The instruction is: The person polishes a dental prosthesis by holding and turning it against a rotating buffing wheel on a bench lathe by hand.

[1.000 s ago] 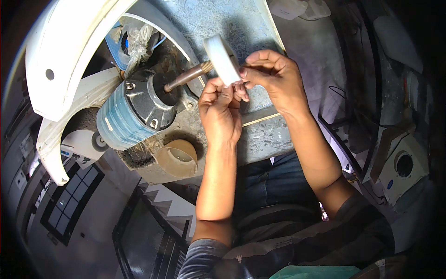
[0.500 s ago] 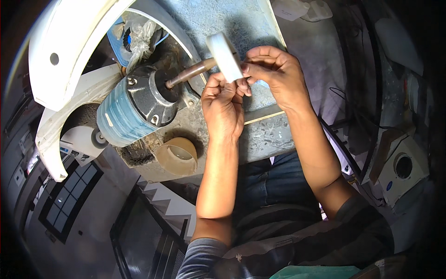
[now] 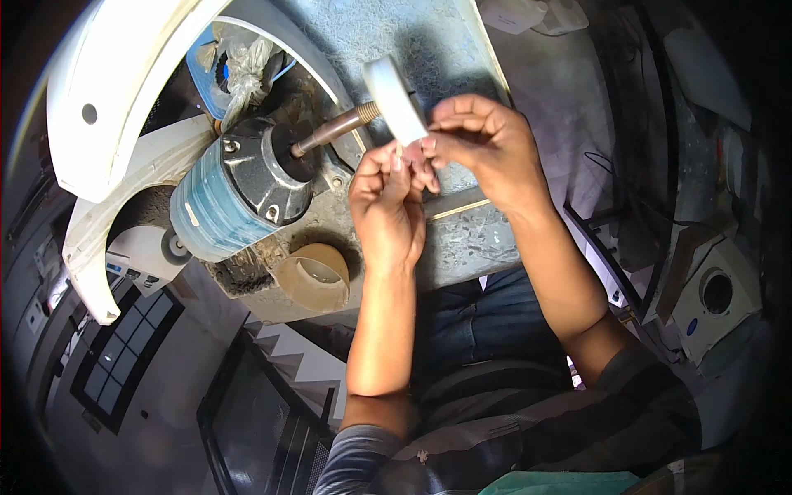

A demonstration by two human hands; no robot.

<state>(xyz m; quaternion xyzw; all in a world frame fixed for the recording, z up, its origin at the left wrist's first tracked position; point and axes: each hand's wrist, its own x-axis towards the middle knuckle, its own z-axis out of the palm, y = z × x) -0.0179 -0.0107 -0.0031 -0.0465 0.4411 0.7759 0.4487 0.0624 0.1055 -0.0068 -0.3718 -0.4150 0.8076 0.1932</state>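
Note:
A bench motor [image 3: 239, 177], teal with a black end, carries a brown shaft [image 3: 328, 134] with a white wheel [image 3: 396, 99] on its threaded tip. My left hand [image 3: 386, 202] is just below the wheel's lower edge, thumb and fingers pinched together. A tiny pale bit shows at its fingertips, too small to name. My right hand [image 3: 495, 153] is at the right of the wheel, its thumb and forefinger closed by the wheel's lower rim. Both sets of fingertips nearly meet there. Whether the fingers touch the wheel, and what the right ones hold, I cannot tell.
Left of the motor stands a curved white guard [image 3: 124, 91]. Behind it is a blue container [image 3: 198, 78] with a plastic bag. A brown round bowl [image 3: 289, 280] sits on the bench's near edge. Under the wheel lies a pale blue panel [image 3: 454, 58].
My left hand has drawn slightly down and left, away from the wheel's face. The right hand has lowered a little, its thumb now nearer the wheel's lower edge.

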